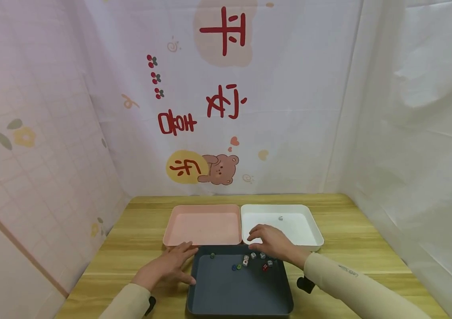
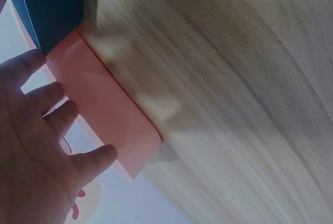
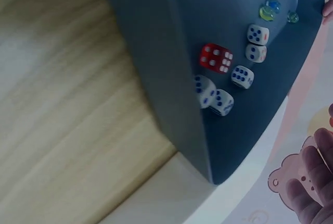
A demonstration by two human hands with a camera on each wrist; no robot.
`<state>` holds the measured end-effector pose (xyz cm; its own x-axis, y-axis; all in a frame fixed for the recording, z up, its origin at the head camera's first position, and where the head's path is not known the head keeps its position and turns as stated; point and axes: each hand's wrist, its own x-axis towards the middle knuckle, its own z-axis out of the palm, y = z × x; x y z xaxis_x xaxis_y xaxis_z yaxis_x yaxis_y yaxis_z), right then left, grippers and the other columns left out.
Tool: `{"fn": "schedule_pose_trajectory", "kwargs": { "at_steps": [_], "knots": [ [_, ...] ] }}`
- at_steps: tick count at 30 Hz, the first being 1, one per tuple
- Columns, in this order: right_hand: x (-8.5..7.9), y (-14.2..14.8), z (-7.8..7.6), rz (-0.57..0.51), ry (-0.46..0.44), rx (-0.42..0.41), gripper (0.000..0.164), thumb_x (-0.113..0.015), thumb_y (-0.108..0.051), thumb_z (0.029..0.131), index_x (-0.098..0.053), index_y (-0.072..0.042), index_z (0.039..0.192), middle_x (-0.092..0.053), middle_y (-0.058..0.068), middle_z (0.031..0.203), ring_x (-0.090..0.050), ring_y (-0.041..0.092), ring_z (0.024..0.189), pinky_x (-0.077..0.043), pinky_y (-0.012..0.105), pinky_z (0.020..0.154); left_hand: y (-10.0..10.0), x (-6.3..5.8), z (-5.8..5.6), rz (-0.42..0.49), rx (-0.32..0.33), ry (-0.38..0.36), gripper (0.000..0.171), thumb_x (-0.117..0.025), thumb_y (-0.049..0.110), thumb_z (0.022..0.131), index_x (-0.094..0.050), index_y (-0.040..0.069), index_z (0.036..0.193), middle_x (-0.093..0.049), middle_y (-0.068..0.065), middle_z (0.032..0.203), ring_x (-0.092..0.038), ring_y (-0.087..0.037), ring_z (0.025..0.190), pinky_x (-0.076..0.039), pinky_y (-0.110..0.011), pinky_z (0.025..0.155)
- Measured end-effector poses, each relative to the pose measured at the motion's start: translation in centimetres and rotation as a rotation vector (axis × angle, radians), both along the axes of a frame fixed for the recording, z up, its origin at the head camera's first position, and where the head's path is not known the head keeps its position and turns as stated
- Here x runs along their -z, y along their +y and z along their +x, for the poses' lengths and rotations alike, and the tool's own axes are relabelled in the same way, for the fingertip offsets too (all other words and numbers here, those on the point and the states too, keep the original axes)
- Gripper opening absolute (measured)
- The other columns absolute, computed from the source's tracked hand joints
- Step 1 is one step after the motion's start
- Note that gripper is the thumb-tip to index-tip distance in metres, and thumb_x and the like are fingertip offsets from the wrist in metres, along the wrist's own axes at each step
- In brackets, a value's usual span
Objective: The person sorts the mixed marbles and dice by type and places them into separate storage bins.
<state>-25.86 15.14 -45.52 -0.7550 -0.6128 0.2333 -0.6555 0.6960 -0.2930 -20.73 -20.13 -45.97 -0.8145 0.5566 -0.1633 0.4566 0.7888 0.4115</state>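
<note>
A dark grey tray [image 1: 242,283] holds several white dice [image 1: 253,255], a red die [image 3: 215,58] and a few small clear blue and green beads [image 1: 212,255]. My left hand [image 1: 169,266] lies along the tray's left side, fingers spread, its fingertips near or on the rim; nothing is in it. Over the edge between the dark tray and the white tray [image 1: 315,237] hovers my right hand [image 1: 272,241], fingers loosely bent, with nothing visible between them. One white die [image 1: 280,218] sits in the white tray. Part of the right-hand dice is hidden by the right forearm.
Behind the dark tray stands a pink tray [image 1: 204,226], side by side with the white one. All rest on a wood-grain table [image 1: 369,261]. Printed cloth [image 1: 290,110] hangs behind the table and on both sides.
</note>
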Motion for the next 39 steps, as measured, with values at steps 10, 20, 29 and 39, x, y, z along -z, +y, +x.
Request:
{"fn": "schedule_pose_trajectory", "kwargs": {
  "at_steps": [10,20,29,39],
  "knots": [
    [0.8,1.0,0.4,0.040,0.020,-0.046,0.022,-0.078,-0.025,0.087,-0.078,-0.010,0.103,-0.069,0.006,0.111,-0.065,0.023,0.102,-0.054,0.042,0.085,0.1,-0.3,0.1,0.005,-0.003,0.001,0.092,-0.084,0.042,0.077,-0.043,0.001,0.149,-0.028,-0.027,0.156,-0.023,-0.047,0.144,-0.016,-0.074,0.106],
    [1.5,1.6,1.1,0.047,0.010,-0.049,0.022,-0.078,-0.026,0.086,-0.079,-0.012,0.103,-0.068,0.002,0.111,-0.064,0.020,0.101,-0.054,0.040,0.083,0.0,-0.1,-0.2,0.004,-0.004,-0.016,0.094,-0.084,0.043,0.078,-0.041,0.001,0.150,-0.026,-0.026,0.157,-0.021,-0.046,0.145,-0.015,-0.073,0.107],
    [1.9,2.0,1.4,0.053,0.012,-0.095,0.020,-0.079,-0.023,0.086,-0.079,-0.011,0.102,-0.068,0.002,0.109,-0.064,0.021,0.101,-0.054,0.041,0.082,0.0,0.0,-0.4,0.004,-0.007,-0.023,0.094,-0.083,0.043,0.078,-0.040,0.002,0.150,-0.024,-0.026,0.158,-0.020,-0.046,0.145,-0.014,-0.074,0.107],
    [2.4,1.0,1.6,0.071,0.029,-0.120,0.018,-0.080,-0.024,0.084,-0.079,-0.014,0.099,-0.067,0.002,0.109,-0.063,0.019,0.101,-0.054,0.036,0.085,0.1,0.1,-0.4,0.003,-0.003,-0.012,0.093,-0.083,0.044,0.078,-0.041,0.002,0.150,-0.025,-0.026,0.157,-0.021,-0.045,0.145,-0.015,-0.075,0.106]
  ]
}}
